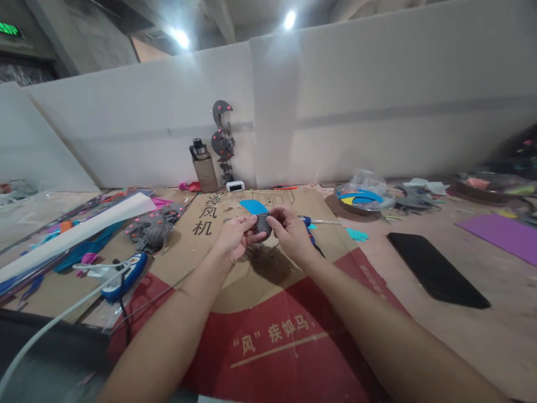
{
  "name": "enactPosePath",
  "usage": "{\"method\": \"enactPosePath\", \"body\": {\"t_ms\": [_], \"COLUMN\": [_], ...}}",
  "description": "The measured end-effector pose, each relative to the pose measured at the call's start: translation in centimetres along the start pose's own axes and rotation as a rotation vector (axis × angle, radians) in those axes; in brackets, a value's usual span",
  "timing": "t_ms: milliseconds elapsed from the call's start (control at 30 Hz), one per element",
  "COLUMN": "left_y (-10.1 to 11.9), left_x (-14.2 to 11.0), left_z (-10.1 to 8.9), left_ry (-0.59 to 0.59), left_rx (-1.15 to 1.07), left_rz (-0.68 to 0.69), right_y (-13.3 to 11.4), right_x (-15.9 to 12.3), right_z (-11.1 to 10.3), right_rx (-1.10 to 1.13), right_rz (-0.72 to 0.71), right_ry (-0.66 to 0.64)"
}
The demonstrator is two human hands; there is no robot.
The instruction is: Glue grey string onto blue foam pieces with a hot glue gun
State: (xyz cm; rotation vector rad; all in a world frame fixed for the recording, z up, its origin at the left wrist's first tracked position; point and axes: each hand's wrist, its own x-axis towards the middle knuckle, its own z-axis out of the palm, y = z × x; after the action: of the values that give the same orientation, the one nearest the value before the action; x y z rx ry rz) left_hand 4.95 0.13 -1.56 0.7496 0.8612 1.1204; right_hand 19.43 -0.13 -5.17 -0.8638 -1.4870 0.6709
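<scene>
Over the cardboard sheet [235,280], my left hand [238,238] and my right hand [289,230] meet at a small curved blue piece [253,207]. Its lower part is covered in grey yarn [262,223]. The fingers of my left hand pinch the piece from the left and from below. On the other side, my right thumb and fingers grip the grey-covered edge. Loose strands of yarn [262,253] lie beneath the hands. Just beyond my right hand is a blue glue gun [307,221], partly hidden.
Left lie a grey yarn ball [153,236], a blue-and-white power strip [125,277] and a white roll [84,232]. A bottle [205,168] and hanging grey crescents [222,144] are behind. Right are a bowl [356,209], a black slab [436,270] and a purple sheet [503,234].
</scene>
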Motion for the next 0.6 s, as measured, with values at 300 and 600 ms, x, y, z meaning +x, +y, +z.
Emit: {"method": "enactPosePath", "body": {"t_ms": [300,600], "left_y": [0.05,0.19], "left_x": [-0.15,-0.41], "left_z": [0.2,0.25], "left_ry": [0.01,0.016], "left_rx": [0.024,0.037], "left_rz": [0.009,0.012], "right_y": [-0.01,0.04], "right_x": [-0.27,-0.47], "right_z": [0.3,0.52], "right_rx": [0.033,-0.01], "right_rz": [-0.016,-0.025], "right_ry": [0.032,0.067]}}
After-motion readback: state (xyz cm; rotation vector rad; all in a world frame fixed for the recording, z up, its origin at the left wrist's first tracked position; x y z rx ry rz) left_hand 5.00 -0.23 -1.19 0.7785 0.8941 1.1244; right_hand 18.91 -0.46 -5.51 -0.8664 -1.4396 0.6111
